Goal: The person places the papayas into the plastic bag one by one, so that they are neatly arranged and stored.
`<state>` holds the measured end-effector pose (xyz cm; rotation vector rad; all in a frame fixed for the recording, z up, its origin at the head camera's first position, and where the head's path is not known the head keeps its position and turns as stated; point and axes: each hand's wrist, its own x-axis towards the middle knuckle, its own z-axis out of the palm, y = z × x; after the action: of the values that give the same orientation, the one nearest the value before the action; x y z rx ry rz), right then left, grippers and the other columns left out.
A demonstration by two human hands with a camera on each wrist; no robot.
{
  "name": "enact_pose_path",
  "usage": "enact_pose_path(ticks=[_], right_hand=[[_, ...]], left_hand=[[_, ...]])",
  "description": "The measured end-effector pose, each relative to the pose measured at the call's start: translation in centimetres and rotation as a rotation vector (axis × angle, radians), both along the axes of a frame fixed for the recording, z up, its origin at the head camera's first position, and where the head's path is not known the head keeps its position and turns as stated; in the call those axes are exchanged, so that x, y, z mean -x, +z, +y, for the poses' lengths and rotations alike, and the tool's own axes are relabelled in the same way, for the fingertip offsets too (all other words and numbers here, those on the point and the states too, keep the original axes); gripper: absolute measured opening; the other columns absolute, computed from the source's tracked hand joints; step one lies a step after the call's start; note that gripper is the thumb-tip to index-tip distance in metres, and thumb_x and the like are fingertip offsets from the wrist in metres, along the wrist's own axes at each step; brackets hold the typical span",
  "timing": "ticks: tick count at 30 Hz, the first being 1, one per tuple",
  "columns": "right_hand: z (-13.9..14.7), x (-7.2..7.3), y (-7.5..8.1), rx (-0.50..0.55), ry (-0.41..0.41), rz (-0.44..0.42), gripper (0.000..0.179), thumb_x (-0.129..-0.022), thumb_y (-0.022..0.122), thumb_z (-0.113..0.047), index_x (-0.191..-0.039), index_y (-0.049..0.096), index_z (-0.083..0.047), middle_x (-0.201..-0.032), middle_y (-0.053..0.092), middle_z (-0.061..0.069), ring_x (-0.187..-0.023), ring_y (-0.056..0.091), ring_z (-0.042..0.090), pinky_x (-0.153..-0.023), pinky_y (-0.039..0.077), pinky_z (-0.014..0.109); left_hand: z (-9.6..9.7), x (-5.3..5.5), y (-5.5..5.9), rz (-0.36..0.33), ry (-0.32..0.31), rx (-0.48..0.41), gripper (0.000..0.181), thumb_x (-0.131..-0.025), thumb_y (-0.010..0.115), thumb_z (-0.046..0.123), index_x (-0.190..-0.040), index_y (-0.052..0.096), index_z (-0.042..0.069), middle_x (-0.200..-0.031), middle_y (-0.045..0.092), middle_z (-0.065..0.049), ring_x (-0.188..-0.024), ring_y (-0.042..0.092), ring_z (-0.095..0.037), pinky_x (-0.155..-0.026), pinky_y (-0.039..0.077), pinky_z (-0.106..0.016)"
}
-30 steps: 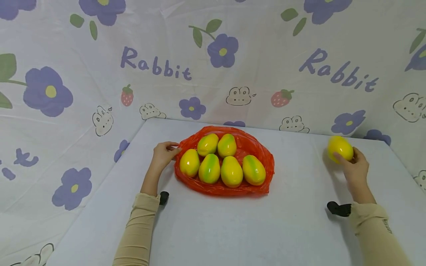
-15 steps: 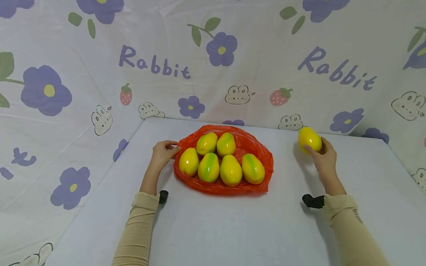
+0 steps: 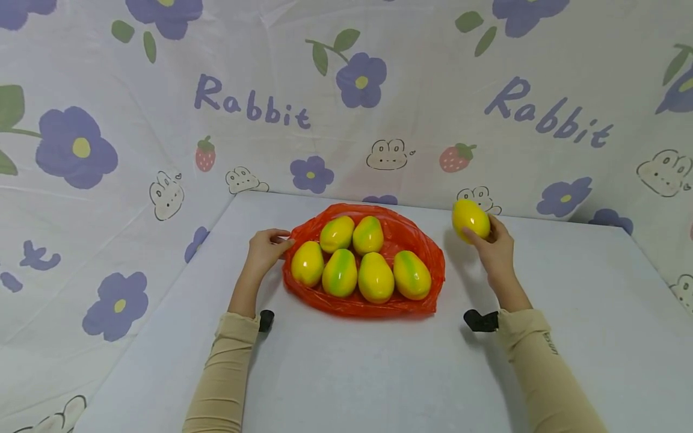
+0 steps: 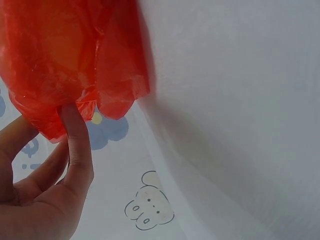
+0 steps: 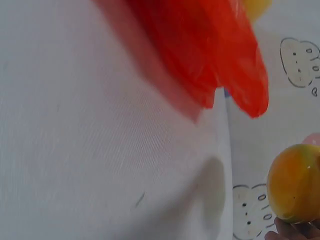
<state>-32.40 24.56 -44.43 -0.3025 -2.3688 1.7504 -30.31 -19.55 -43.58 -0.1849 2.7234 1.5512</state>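
A red plastic bag point(image 3: 352, 308) lies spread open on the white table, with several glossy yellow-green mangoes point(image 3: 376, 278) in it. At the bag's left end my left hand point(image 3: 265, 251) pinches the rim. The left wrist view shows the left fingers point(image 4: 77, 140) on the crumpled red film, part of the grip hidden behind it. My right hand point(image 3: 495, 246) grips another mango point(image 3: 470, 220), held up over the table just right of the bag. In the right wrist view this mango point(image 5: 295, 182) is at the right edge, with only the fingertips showing below it.
The white table point(image 3: 357, 373) reaches back to a hanging cloth point(image 3: 422, 90) printed with flowers, rabbits and strawberries. A black strap end sticks out from each sleeve cuff, the right one point(image 3: 480, 321) low over the table.
My right hand has moved left with the mango, from the table's far right to near the bag. The left hand keeps its hold, and the bag has not moved.
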Motion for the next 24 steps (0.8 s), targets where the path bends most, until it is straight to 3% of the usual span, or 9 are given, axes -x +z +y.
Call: enact_pose_path(ticks=[17,24], right_hand=[[-4.7,-0.3,0.8,-0.01,0.088,0.009,0.08,-0.093,0.065,-0.033,-0.156,0.021,-0.013,-0.158,0.032,0.011,-0.144,0.036,0.027,-0.12,0.032,0.039],[-5.9,-0.8,0.6,0.04,0.168,0.061,0.08,-0.093,0.066,-0.03,-0.155,0.021,-0.009,-0.157,0.033,0.014,-0.143,0.037,0.029,-0.12,0.032,0.041]], left_hand=[[0.1,0.0,0.0,-0.009,0.012,0.015,0.039,-0.096,0.061,0.02,-0.13,0.059,0.001,-0.112,0.062,-0.021,-0.081,0.069,-0.02,-0.087,0.059,-0.039],[-0.1,0.2,-0.2,0.036,-0.001,0.011,0.039,-0.094,0.063,0.016,-0.127,0.06,-0.003,-0.108,0.063,-0.023,-0.069,0.069,-0.012,-0.085,0.06,-0.042]])
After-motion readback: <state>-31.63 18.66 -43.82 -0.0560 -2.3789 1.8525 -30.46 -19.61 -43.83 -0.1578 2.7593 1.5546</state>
